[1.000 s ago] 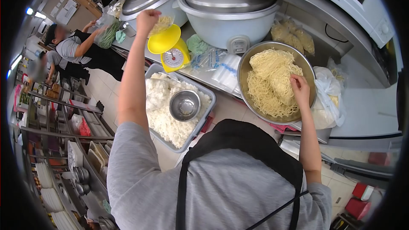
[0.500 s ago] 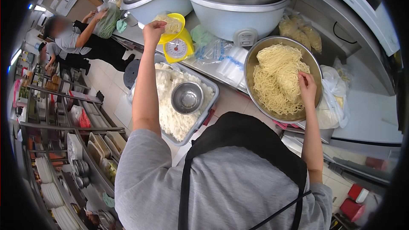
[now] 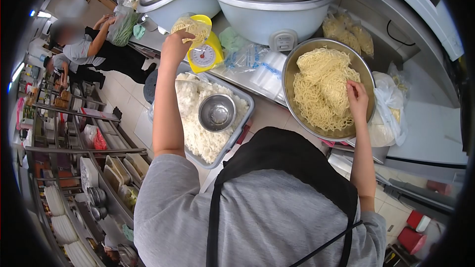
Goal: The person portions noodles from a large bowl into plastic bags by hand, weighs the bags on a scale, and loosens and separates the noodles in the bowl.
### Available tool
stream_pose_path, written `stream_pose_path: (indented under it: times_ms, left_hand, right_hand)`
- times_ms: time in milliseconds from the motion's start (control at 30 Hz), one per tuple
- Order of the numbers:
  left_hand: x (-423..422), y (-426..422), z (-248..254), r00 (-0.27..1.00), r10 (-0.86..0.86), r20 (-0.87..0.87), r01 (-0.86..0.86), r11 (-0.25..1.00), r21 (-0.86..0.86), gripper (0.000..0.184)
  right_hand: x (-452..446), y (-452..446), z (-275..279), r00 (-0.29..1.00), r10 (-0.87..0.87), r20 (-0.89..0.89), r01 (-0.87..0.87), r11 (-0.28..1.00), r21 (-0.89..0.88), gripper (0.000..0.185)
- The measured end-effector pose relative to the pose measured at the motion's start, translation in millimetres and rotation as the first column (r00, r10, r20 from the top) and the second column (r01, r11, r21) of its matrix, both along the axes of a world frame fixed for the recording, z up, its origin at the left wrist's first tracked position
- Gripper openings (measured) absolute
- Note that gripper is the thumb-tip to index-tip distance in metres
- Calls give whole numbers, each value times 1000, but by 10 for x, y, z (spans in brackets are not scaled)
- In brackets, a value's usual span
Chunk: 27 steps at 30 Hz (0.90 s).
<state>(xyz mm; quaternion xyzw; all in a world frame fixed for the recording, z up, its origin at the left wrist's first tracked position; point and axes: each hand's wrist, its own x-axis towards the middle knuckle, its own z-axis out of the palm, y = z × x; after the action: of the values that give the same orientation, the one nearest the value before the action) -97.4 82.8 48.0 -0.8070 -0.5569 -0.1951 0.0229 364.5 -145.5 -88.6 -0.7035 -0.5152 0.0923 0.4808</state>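
My left hand (image 3: 176,45) is closed on a clear plastic bag of noodles (image 3: 192,28), just above the yellow pan of a kitchen scale (image 3: 204,56). Whether the bag still touches the pan, I cannot tell. At the other side, my right hand (image 3: 358,101) has its fingers curled into the pile of yellow noodles (image 3: 321,91) inside a wide steel bowl (image 3: 288,100). Flat plastic bags (image 3: 269,73) lie between scale and bowl. Below the scale, a grey tub (image 3: 250,111) of white rice (image 3: 203,143) holds a small steel bowl (image 3: 217,112).
Two large rice cookers (image 3: 272,15) stand along the back of the counter. Filled noodle bags (image 3: 349,34) and a white plastic bag (image 3: 388,111) flank the bowl. Two people work at far left, one (image 3: 79,52) with a bag of greens. Shelves (image 3: 89,148) stand at left.
The left hand has moved slightly down and left, and the noodle bag has shifted and tilted off the middle of the scale pan. The right hand has barely moved.
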Motion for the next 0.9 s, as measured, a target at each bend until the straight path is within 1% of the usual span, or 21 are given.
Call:
stream_pose_path:
  times_ms: [100, 133, 167, 233, 300, 333, 367, 433, 467, 500, 533, 567, 633, 667, 733, 767, 833, 867, 900]
  left_hand:
    - [101, -270, 211, 999, 39, -30, -38, 999, 13, 22]
    - [133, -353, 288, 999, 41, -24, -40, 998, 49, 22]
    - [148, -402, 329, 999, 45, -17, -44, 995, 86, 23]
    - [124, -409, 298, 999, 48, 2, -47, 996, 80, 23]
    - [78, -353, 175, 990, 11, -138, 19, 977, 214, 24]
    - [76, -313, 112, 995, 36, -97, -20, 986, 163, 23]
    - [70, -248, 36, 994, 54, -92, -39, 987, 159, 23]
    - [49, -104, -112, 997, 74, -30, -71, 995, 68, 23]
    - [48, -47, -176, 995, 93, -25, -92, 994, 63, 23]
    - [58, 3, -234, 994, 108, 3, -108, 994, 21, 22]
    - [66, 41, -275, 992, 121, 31, -121, 992, -22, 22]
    - [69, 71, -316, 990, 137, 35, -136, 990, -28, 22]
    - [64, 122, -374, 990, 111, 84, -113, 994, 14, 23]
    - [34, 178, -399, 989, 120, 87, -121, 993, 7, 23]
    - [-18, 281, -428, 994, 35, 100, -46, 993, 110, 32]
    - [-44, 325, -442, 994, 39, 102, -50, 993, 104, 32]
    - [-62, 359, -386, 993, -37, 114, 20, 989, 145, 40]
    - [-64, 359, -370, 993, -36, 116, 19, 990, 141, 40]
    - [-57, 328, -335, 993, -41, 107, 26, 991, 134, 37]
  right_hand:
    - [-7, -4, 18, 1000, 5, 5, -4, 1000, -7, 14]
    - [-15, 1, 26, 1000, 5, 7, -4, 1000, -8, 14]
    - [-17, 5, 20, 1000, 11, 9, -11, 1000, -9, 14]
    - [-4, 10, -3, 1000, 3, -13, -3, 1000, -11, 15]
    - [15, 14, -19, 1000, 13, -6, -13, 1000, -17, 15]
    - [20, 17, -25, 1000, 13, -2, -13, 1000, -21, 15]
    - [14, 18, -20, 999, 32, 3, -31, 999, -25, 15]
    - [3, 19, -2, 999, 28, 24, -27, 1000, -8, 16]
    - [36, 24, -30, 998, 36, 53, -35, 999, -20, 16]
    - [41, 27, -32, 997, 55, 58, -54, 998, -25, 16]
    - [36, 31, -23, 997, 44, 64, -42, 999, -34, 16]
    - [33, 31, -16, 997, 31, 71, -28, 999, -45, 17]
    - [45, 33, 4, 995, 51, 89, -45, 997, -68, 18]
    - [48, 34, 12, 995, 48, 84, -40, 995, -91, 18]
    - [35, 35, 62, 994, 32, 102, -17, 989, -146, 18]
    - [34, 39, 100, 994, 36, 104, -20, 988, -152, 18]
    - [76, 49, 139, 996, 49, 71, -31, 973, -230, 19]
    - [190, 61, 120, 997, 73, 1, -69, 948, -310, 21]
    - [181, 83, 164, 997, 74, 3, -69, 947, -314, 21]
